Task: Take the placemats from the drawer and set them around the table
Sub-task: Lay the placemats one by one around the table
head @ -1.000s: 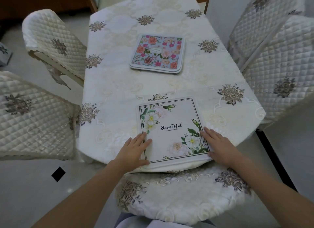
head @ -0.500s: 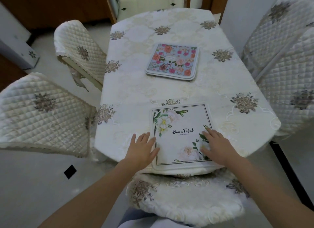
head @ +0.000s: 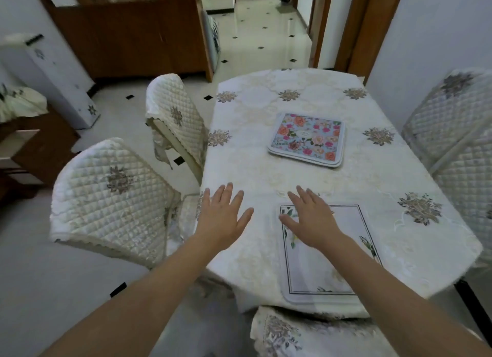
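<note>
The table (head: 255, 253) carries a cream cloth with embroidered flower motifs. Two groups of placemats lie on it.

1. A white placemat (head: 319, 271) with a dark border line and leaf-and-flower corners lies flat at the near edge of the table, just beyond the near chair (head: 306, 335).
2. A stack of floral placemats (head: 308, 139), pink and orange blooms on pale blue, lies further in, near the middle of the table and well apart from the white one.

Left hand (head: 222, 221): palm down, fingers (head: 227, 194) straight and spread, holding nothing. It is over the bare cloth just left of the white placemat. Contact with the cloth cannot be determined.

Right hand (head: 310, 221): palm down, fingers straight and spread, holding nothing. It lies over the far left corner of the white placemat; contact cannot be determined.

Quilted chairs (head: 111, 197) stand along the left side of the table, with more at the right.
</note>
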### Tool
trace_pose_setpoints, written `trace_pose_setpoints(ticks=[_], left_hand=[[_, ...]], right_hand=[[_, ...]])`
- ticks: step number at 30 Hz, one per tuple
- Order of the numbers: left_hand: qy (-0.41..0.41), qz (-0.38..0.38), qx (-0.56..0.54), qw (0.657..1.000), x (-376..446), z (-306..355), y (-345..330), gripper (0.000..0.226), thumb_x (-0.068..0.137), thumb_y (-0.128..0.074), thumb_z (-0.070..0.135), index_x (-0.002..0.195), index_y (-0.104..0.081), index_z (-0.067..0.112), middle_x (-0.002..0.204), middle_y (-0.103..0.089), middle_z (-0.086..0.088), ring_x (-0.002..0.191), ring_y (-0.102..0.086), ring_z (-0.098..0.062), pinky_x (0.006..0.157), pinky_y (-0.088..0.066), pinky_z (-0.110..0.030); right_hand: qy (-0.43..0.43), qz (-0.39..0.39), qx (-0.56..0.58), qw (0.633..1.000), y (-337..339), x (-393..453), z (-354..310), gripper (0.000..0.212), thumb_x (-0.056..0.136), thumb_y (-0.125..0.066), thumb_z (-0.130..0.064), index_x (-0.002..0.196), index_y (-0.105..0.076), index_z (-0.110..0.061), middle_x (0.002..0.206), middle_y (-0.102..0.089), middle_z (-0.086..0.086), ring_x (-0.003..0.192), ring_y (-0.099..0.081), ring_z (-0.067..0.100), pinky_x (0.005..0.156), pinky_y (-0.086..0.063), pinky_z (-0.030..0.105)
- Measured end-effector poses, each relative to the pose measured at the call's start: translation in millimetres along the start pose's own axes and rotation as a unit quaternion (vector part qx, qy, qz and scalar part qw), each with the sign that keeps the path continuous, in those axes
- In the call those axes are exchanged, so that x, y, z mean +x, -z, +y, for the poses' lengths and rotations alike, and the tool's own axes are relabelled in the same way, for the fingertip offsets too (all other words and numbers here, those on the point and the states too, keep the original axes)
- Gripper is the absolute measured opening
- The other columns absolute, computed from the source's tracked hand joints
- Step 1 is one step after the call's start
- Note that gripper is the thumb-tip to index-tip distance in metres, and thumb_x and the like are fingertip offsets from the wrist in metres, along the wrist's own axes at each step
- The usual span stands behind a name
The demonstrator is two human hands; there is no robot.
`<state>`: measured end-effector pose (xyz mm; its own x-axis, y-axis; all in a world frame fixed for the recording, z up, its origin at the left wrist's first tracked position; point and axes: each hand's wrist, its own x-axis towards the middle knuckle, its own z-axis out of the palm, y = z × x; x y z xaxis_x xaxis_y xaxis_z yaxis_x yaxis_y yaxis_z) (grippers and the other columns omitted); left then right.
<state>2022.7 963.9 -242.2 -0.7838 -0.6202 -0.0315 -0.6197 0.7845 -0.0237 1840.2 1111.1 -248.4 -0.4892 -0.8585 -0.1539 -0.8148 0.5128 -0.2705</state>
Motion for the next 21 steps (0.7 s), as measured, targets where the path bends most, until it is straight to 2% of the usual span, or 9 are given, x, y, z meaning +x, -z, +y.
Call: trace_pose_setpoints(ticks=[6, 10, 14, 21], left_hand=[[0.016, 0.037, -0.013, 0.999, -4.6, -78.7, 31.4, 0.079, 0.090, 0.004, 0.065, 0.155, -0.016, 0.025, 0.163, -0.014, -0.006, 0.149, -0.012, -0.024, 0.120, -0.003, -0.051], [0.030, 0.077, -0.025, 0.996, -12.2, -139.1, 44.4, 0.078, 0.092, -0.001, 0.066, 0.153, -0.025, 0.024, 0.160, -0.023, -0.008, 0.147, -0.019, -0.025, 0.120, -0.008, -0.053], [0.058, 0.051, -0.041, 0.996, -31.3, -199.8, 44.0, 0.081, 0.088, 0.004, 0.068, 0.154, -0.018, 0.026, 0.163, -0.013, -0.008, 0.150, -0.010, -0.025, 0.120, -0.004, -0.054], [0.158, 0.080, -0.064, 0.982, -75.4, -299.7, 56.4, 0.068, 0.097, -0.017, 0.061, 0.154, -0.020, 0.024, 0.163, -0.012, -0.006, 0.150, -0.008, -0.024, 0.120, 0.000, -0.052]], right_hand=[[0.024, 0.043, -0.022, 0.999, 14.4, 20.0, -98.7, 0.069, 0.097, -0.030, -0.060, 0.155, -0.017, -0.025, 0.164, -0.005, 0.001, 0.150, -0.005, 0.023, 0.120, -0.009, 0.044], [0.044, 0.060, -0.027, 0.997, 17.1, 37.1, -164.1, 0.069, 0.096, -0.030, -0.062, 0.154, -0.019, -0.026, 0.163, -0.009, 0.002, 0.150, -0.006, 0.023, 0.120, -0.010, 0.044], [0.060, 0.060, -0.020, 0.996, 7.5, 52.9, -228.8, 0.069, 0.097, -0.030, -0.062, 0.154, -0.020, -0.025, 0.163, -0.010, 0.003, 0.150, -0.006, 0.023, 0.120, -0.011, 0.044], [0.143, 0.055, -0.019, 0.988, -13.5, 79.7, -341.5, 0.071, 0.093, -0.031, -0.064, 0.152, -0.025, -0.023, 0.158, -0.025, 0.005, 0.146, -0.020, 0.025, 0.117, -0.022, 0.044]])
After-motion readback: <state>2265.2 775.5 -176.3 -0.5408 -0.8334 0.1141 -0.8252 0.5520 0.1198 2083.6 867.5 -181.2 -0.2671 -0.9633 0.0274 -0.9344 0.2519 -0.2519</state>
